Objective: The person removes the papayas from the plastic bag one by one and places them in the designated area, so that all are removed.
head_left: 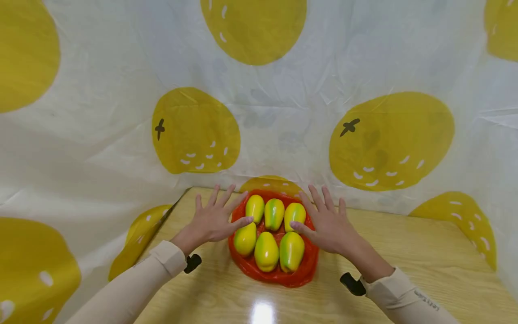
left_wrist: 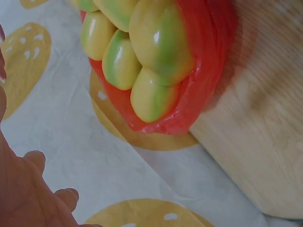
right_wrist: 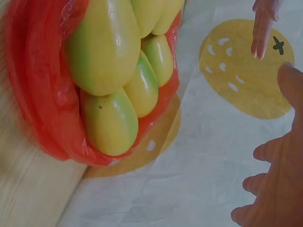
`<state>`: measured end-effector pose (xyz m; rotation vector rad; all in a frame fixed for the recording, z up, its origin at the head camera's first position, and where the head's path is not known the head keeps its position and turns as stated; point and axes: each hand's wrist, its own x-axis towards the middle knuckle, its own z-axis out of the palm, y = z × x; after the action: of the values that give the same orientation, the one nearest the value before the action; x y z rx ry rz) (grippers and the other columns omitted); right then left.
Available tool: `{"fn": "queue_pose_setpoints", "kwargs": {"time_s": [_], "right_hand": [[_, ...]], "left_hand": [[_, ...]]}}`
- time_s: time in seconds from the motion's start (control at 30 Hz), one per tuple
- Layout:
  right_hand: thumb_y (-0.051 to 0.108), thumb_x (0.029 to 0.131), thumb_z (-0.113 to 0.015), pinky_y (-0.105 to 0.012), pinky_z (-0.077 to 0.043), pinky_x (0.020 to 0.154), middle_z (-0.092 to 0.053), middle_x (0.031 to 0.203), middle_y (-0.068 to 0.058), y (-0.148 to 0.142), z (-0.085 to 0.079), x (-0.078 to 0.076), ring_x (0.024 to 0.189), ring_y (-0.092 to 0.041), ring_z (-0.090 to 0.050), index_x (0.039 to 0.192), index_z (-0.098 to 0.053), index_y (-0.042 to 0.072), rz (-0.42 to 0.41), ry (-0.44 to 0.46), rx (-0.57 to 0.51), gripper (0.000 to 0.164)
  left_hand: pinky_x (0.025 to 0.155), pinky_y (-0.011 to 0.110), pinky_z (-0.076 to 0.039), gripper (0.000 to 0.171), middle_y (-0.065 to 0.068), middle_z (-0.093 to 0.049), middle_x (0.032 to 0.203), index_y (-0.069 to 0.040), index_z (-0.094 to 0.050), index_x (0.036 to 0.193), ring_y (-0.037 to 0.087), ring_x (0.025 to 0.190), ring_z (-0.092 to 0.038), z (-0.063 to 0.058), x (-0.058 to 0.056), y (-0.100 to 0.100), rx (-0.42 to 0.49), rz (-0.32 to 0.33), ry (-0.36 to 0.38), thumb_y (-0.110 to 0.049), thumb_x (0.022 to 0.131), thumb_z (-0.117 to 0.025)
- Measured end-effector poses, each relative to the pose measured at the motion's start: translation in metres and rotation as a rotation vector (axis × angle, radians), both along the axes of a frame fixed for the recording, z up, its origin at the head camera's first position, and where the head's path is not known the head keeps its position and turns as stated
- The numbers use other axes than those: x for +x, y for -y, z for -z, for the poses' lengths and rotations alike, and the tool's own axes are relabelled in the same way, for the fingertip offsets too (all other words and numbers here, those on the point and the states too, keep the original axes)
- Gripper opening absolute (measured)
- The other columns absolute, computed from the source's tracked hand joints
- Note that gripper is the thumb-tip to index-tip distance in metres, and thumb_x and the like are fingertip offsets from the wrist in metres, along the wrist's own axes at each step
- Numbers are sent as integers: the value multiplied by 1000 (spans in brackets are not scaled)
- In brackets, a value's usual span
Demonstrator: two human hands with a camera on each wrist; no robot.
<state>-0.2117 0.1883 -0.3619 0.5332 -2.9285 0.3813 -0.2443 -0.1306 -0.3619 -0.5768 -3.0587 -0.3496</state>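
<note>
Fingers (head_left: 225,196) of the left hand (head_left: 212,221) and right hand (head_left: 331,227) are held spread apart at either side of a red bag (head_left: 289,279) set on a wooden table (head_left: 404,243), with six yellow-green fruits (head_left: 266,253) bunched inside.

Counter (head_left: 404,240) before me: pale yellowish-brown wood-grain top, faint sheen, bright light reflection (head_left: 262,312) on side nearer me. Directly on it, towards far edge: red plastic bag (head_left: 279,278), glossy, mouth spread wide and facing up, sides bunched into wrinkled ring. Six yellow-green fruits (head_left: 267,252) sit inside bag, two rows of three.
</note>
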Motion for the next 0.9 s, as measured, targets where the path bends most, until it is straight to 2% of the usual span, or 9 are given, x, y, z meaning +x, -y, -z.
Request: {"fn": "queue_pose_setpoints", "kwargs": {"time_s": [0.2, 0.5, 0.9], "right_hand": [[69, 98, -52, -84, 1, 116, -5, 177, -16, 0, 7, 5, 161, -49, 4, 168, -20, 18, 11, 35, -15, 92], [69, 98, -52, -86, 1, 115, -6, 177, -15, 0, 13, 7, 160, -51, 4, 169, -14, 24, 16, 27, -31, 92], [68, 97, -53, -84, 2, 117, -2, 177, -14, 5, 24, 7, 161, -49, 6, 168, -19, 18, 25, 44, -37, 93]], "left_hand": [[116, 85, 4, 80, 1, -5, 178, -44, -20, 165, 44, 163, 6, 7, 1, -3, 8, 8, 5, -80, 96, -40], [116, 85, 4, 81, 0, -6, 178, -44, -18, 165, 44, 163, 5, 12, -3, -7, 13, 7, -5, -80, 96, -39], [115, 86, 3, 82, -2, -2, 178, -43, -20, 165, 44, 162, 8, 23, -4, -2, 31, 5, -3, -80, 95, -39]]}}
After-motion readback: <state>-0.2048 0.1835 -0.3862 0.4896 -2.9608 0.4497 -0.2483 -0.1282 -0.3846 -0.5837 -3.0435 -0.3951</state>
